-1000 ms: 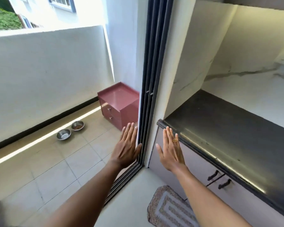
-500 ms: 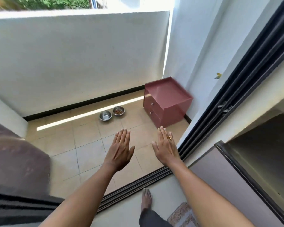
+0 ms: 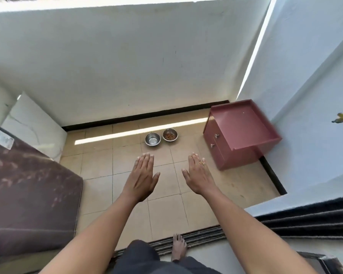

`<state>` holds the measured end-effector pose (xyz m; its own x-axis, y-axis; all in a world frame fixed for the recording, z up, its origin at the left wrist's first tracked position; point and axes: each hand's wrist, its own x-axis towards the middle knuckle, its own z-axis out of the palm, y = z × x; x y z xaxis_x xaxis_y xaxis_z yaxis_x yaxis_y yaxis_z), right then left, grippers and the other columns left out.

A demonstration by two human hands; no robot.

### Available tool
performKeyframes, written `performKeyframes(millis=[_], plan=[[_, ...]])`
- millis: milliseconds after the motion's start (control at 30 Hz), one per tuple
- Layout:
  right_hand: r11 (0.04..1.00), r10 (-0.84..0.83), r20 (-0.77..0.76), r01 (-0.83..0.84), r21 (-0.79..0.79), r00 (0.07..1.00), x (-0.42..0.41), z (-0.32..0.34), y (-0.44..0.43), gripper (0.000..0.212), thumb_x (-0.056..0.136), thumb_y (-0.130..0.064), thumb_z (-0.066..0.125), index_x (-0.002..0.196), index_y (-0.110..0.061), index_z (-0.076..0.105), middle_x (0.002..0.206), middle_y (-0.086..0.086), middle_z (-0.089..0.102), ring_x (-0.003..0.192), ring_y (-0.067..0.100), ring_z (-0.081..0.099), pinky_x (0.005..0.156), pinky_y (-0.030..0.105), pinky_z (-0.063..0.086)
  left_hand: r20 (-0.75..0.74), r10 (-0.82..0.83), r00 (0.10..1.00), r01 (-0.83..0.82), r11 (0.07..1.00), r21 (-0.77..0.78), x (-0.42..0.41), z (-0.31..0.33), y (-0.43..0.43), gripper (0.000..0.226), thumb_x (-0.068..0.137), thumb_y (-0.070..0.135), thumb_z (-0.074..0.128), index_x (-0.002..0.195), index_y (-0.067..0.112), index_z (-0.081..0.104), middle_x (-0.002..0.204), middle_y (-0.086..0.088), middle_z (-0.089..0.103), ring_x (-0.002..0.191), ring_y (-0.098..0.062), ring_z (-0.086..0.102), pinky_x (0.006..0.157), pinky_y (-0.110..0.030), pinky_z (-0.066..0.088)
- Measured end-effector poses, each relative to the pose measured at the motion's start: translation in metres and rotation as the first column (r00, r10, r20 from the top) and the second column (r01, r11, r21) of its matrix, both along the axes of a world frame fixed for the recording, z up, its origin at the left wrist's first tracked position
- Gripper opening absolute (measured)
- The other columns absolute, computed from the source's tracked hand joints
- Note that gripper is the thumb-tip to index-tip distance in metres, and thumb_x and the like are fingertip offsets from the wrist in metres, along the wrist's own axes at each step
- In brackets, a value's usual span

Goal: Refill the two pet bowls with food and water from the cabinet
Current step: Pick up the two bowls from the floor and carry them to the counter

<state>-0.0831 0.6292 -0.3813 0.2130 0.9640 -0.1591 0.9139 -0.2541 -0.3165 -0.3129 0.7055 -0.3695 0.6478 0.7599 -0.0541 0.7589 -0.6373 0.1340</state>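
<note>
Balcony floor viewed from the doorway, read left to right. Far left: brown mattress [image 3: 28,194] leaning at the edge, white slab [image 3: 34,127] behind it against the wall. Centre, near the far wall: 2 steel bowls side by side, nearly touching. Left bowl [image 3: 152,139] bare and shiny inside, with no water to be seen; right bowl [image 3: 170,134] holding a thin layer of brown kibble, far from full. Right: pink cabinet [image 3: 240,133] in the corner, just beside the bowls, with 2 drawers, both closed, knobs facing the bowls.

Left hand [image 3: 142,177] and right hand [image 3: 199,176] held out flat, palms down, fingers straight and together, apart from each other, gripping nothing, well short of bowls and cabinet. Ring visible on the right hand. 1 bare foot [image 3: 178,248] on the door track [image 3: 202,234].

Progress, judged from the layout: task at its very start. Nothing taken from the cabinet, no food or water container in sight, neither bowl refilled. Left to do: cross the tiles, open a drawer, fetch food and water, fill both bowls.

Compared with 0.5 s earlier: view swung further onto the balcony, bowls and cabinet now closer and more central, kitchen counter gone from the right edge, more of the mattress showing at left. Hands unchanged in pose, only spread a little wider; foot advanced onto the track.
</note>
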Motion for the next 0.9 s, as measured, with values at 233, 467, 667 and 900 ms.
performKeyframes(millis=[233, 467, 667, 900], plan=[[0.995, 0.068, 0.015, -0.067, -0.074, 0.998, 0.004, -0.009, 0.092, 0.061, 0.108, -0.037, 0.041, 0.157, -0.004, 0.028, 0.169, 0.016, 0.025, 0.159, 0.028, 0.018, 0.130, 0.049, 0.012, -0.029, 0.055, 0.998, -0.056, 0.997, -0.044, -0.003, -0.014, 0.087, 0.074, 0.101, 0.047, 0.022, 0.156, -0.002, 0.027, 0.162, -0.021, 0.031, 0.153, -0.033, 0.025, 0.127, -0.046, 0.018], [0.989, -0.021, 0.033, 0.026, -0.145, 0.999, 0.018, -0.041, 0.198, 0.053, 0.108, -0.035, 0.042, 0.152, -0.007, 0.034, 0.166, 0.016, 0.030, 0.156, 0.028, 0.024, 0.128, 0.049, 0.018, -0.042, 0.001, 0.999, -0.005, 0.995, -0.095, -0.005, -0.046, 0.219, 0.078, 0.099, 0.050, 0.015, 0.156, -0.002, 0.028, 0.161, -0.022, 0.033, 0.152, -0.034, 0.028, 0.127, -0.046, 0.018], [0.975, -0.113, 0.002, 0.112, -0.191, 0.994, 0.028, -0.057, 0.276, 0.055, 0.107, -0.033, 0.045, 0.152, -0.004, 0.036, 0.165, 0.020, 0.031, 0.156, 0.032, 0.027, 0.127, 0.052, 0.020, -0.079, -0.061, 0.995, 0.049, 0.988, -0.145, 0.001, -0.057, 0.317, 0.078, 0.099, 0.051, 0.014, 0.156, -0.001, 0.027, 0.161, -0.021, 0.032, 0.152, -0.033, 0.028, 0.127, -0.046, 0.017], [0.961, -0.133, -0.040, 0.119, -0.249, 0.990, 0.049, -0.085, 0.356, 0.051, 0.106, -0.035, 0.046, 0.148, -0.006, 0.040, 0.162, 0.019, 0.036, 0.149, 0.034, 0.036, 0.123, 0.052, 0.024, -0.086, -0.070, 0.994, 0.053, 0.981, -0.188, 0.033, -0.082, 0.405, 0.075, 0.100, 0.050, 0.016, 0.154, 0.000, 0.030, 0.158, -0.021, 0.037, 0.149, -0.035, 0.033, 0.125, -0.049, 0.022]])
